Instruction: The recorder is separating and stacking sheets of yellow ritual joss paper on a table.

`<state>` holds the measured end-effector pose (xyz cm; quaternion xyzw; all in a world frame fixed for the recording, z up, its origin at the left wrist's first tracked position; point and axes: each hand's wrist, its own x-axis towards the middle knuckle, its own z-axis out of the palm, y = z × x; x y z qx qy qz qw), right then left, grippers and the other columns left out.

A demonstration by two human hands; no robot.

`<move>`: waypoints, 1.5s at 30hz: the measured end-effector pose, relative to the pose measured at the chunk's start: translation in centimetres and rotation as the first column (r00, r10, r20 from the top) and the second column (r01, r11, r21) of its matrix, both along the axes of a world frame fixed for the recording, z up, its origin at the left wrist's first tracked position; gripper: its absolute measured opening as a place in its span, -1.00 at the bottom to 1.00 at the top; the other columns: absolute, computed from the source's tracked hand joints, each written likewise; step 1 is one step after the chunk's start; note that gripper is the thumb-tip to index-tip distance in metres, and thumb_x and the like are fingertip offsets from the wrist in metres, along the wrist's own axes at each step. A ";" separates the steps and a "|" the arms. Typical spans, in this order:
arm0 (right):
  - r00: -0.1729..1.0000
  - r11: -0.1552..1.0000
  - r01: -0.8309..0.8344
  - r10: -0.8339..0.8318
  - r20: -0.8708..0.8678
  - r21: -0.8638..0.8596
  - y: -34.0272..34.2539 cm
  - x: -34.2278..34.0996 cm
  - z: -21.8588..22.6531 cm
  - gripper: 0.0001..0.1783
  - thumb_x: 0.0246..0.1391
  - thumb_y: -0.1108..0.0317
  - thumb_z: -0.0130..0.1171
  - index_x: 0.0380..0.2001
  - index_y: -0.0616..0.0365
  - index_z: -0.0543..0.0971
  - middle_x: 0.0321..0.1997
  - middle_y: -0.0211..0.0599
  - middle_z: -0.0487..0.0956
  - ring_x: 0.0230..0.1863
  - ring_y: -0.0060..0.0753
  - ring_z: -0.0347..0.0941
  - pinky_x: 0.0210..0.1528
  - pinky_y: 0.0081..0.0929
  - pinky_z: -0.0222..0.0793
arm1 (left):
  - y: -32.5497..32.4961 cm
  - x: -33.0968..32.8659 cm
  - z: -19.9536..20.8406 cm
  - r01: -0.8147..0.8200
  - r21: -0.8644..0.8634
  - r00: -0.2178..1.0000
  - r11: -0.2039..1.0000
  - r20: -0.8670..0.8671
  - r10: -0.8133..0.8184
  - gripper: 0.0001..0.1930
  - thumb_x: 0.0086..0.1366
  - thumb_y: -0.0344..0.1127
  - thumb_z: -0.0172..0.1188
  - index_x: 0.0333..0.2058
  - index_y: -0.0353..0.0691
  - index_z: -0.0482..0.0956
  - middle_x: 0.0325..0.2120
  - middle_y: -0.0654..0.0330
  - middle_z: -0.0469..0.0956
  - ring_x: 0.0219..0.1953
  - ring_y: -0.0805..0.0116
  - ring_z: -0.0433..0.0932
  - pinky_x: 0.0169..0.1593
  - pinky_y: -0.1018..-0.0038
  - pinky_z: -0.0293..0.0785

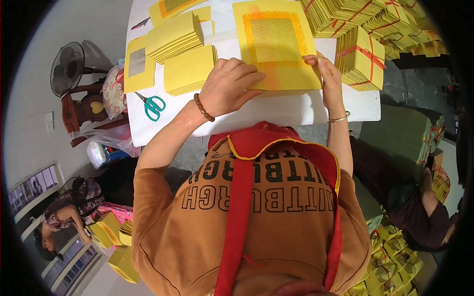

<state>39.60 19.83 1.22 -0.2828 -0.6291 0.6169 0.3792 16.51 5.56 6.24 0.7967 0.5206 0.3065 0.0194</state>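
A large yellow paper sheet (281, 74), with an orange border around a dull gold square, lies before me over the white table. My left hand (231, 86), with a brown bead bracelet at its wrist, has curled fingers closed at the sheet's lower left edge. At the right edge my right hand (327, 74) pinches the paper between thumb and fingers. Just left of my left hand sits a stack of folded yellow paper (190, 69), with another stack (175, 37) behind it. A smaller yellow sheet with a silver square (138, 65) lies farther left.
Green-handled scissors (152, 106) rest near the table's left edge. Yellow bundles tied with red ribbon (363, 56) stand at the right. A fan (68, 68) and wooden chair (91, 108) are off to the left. Other people (64, 217) are at both sides, with more yellow bundles around.
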 end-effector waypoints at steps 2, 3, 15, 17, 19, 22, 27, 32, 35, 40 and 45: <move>1.000 1.000 0.011 -0.011 0.010 -0.014 -0.2 -0.2 0.2 -0.58 0.25 0.12 -0.17 -0.32 0.26 0.54 -0.10 -0.19 0.52 0.17 -0.29 0.23 0.22 -0.37 0.06 | 0.1 0.2 0.2 0.008 -0.021 1.000 1.000 0.022 -0.008 -0.74 0.01 -0.36 0.28 -0.26 -0.19 0.57 -0.34 0.20 0.51 -0.30 0.23 0.44 -0.21 0.39 0.33; 1.000 1.000 0.014 -0.014 0.020 -0.027 -0.3 -0.3 0.3 -0.50 0.27 0.06 -0.25 -0.34 0.26 0.53 -0.10 -0.16 0.51 0.20 -0.23 0.20 0.23 -0.33 0.05 | 0.3 0.2 0.1 0.020 -0.032 0.996 0.999 0.086 -0.018 -0.80 0.03 -0.40 0.26 -0.31 -0.22 0.57 -0.40 0.19 0.51 -0.35 0.22 0.45 -0.27 0.39 0.36; 0.992 0.994 -0.035 0.022 -0.122 -0.103 0.0 -0.3 -0.5 -0.34 0.31 0.01 -0.51 -0.25 0.27 0.54 -0.05 -0.15 0.50 0.21 -0.25 0.18 0.27 -0.30 -0.01 | 1.2 -0.2 0.1 -0.017 -0.129 0.975 0.991 0.219 0.045 -0.92 0.12 -0.44 0.17 -0.46 -0.34 0.55 -0.56 0.06 0.50 -0.46 0.14 0.49 -0.41 0.34 0.43; 0.992 0.994 -0.033 0.020 -0.127 -0.103 0.0 -0.3 -0.6 -0.34 0.31 0.01 -0.51 -0.25 0.27 0.54 -0.05 -0.15 0.50 0.21 -0.25 0.19 0.26 -0.30 0.00 | 1.3 -0.3 0.1 -0.015 -0.152 0.974 0.988 0.222 0.049 -0.90 0.13 -0.42 0.16 -0.45 -0.35 0.55 -0.55 0.06 0.51 -0.46 0.14 0.49 -0.40 0.34 0.43; 0.991 0.994 -0.028 0.015 -0.132 -0.102 0.0 -0.4 -0.6 -0.35 0.31 0.01 -0.50 -0.25 0.26 0.54 -0.05 -0.16 0.50 0.20 -0.26 0.19 0.25 -0.31 0.01 | 1.4 -0.5 0.3 -0.023 -0.185 0.974 0.983 0.217 0.063 -0.87 0.16 -0.38 0.13 -0.43 -0.35 0.55 -0.55 0.05 0.51 -0.45 0.14 0.51 -0.40 0.33 0.44; 0.992 0.994 -0.024 0.011 -0.123 -0.104 -0.1 -0.4 -0.3 -0.36 0.31 0.01 -0.49 -0.25 0.26 0.54 -0.05 -0.16 0.50 0.19 -0.27 0.20 0.24 -0.31 0.02 | 1.5 -0.6 0.3 -0.043 -0.248 0.959 0.968 0.262 0.109 -0.83 0.18 -0.35 0.11 -0.42 -0.36 0.55 -0.54 0.04 0.52 -0.46 0.14 0.52 -0.39 0.33 0.45; 0.993 0.996 -0.041 0.032 -0.115 -0.084 0.0 -0.2 -0.4 -0.37 0.28 -0.03 -0.44 -0.22 0.26 0.52 -0.05 -0.16 0.49 0.25 -0.22 0.11 0.28 -0.27 -0.04 | 1.8 -1.3 0.3 0.019 -0.408 0.945 0.913 0.306 0.117 -0.83 0.24 -0.38 0.06 -0.34 -0.38 0.54 -0.51 0.07 0.53 -0.52 0.29 0.57 -0.42 0.50 0.49; 0.993 0.998 -0.036 0.029 -0.112 -0.058 0.0 -0.3 -0.5 -0.38 0.29 0.00 -0.45 -0.23 0.26 0.53 -0.06 -0.16 0.51 0.23 -0.24 0.14 0.27 -0.28 -0.04 | 2.1 -2.1 0.5 0.086 -0.355 0.968 0.931 0.250 0.006 -0.81 0.22 -0.34 0.04 -0.34 -0.34 0.57 -0.46 0.02 0.56 -0.43 0.10 0.54 -0.34 0.36 0.46; 0.994 0.999 -0.031 0.026 -0.110 -0.042 0.1 -0.2 -0.6 -0.38 0.30 0.01 -0.46 -0.25 0.26 0.54 -0.07 -0.17 0.51 0.20 -0.26 0.18 0.26 -0.30 -0.02 | 2.5 -2.2 1.4 0.138 -0.367 0.976 0.920 0.208 -0.063 -0.80 0.21 -0.33 0.04 -0.33 -0.33 0.57 -0.44 0.04 0.57 -0.41 0.10 0.55 -0.34 0.36 0.46; 0.993 0.996 -0.047 0.038 -0.116 -0.079 0.1 -0.2 -0.5 -0.36 0.30 0.00 -0.47 -0.23 0.26 0.53 -0.06 -0.18 0.51 0.21 -0.28 0.17 0.27 -0.29 -0.03 | 2.8 -2.4 1.6 0.129 -0.445 0.973 0.886 0.232 -0.025 -0.77 0.18 -0.30 0.08 -0.32 -0.37 0.55 -0.46 0.01 0.56 -0.48 0.13 0.56 -0.37 0.37 0.45; 0.968 0.992 -0.106 0.088 -0.234 -0.066 0.0 -0.1 -0.7 -0.58 0.25 0.11 -0.23 -0.20 0.17 0.54 -0.02 -0.20 0.49 0.21 -0.29 0.17 0.27 -0.33 -0.03 | 2.8 -2.6 0.7 0.138 -0.583 0.886 0.800 0.434 0.164 -0.79 0.22 -0.33 0.06 -0.27 -0.36 0.54 -0.56 0.10 0.52 -0.56 0.40 0.55 -0.46 0.53 0.45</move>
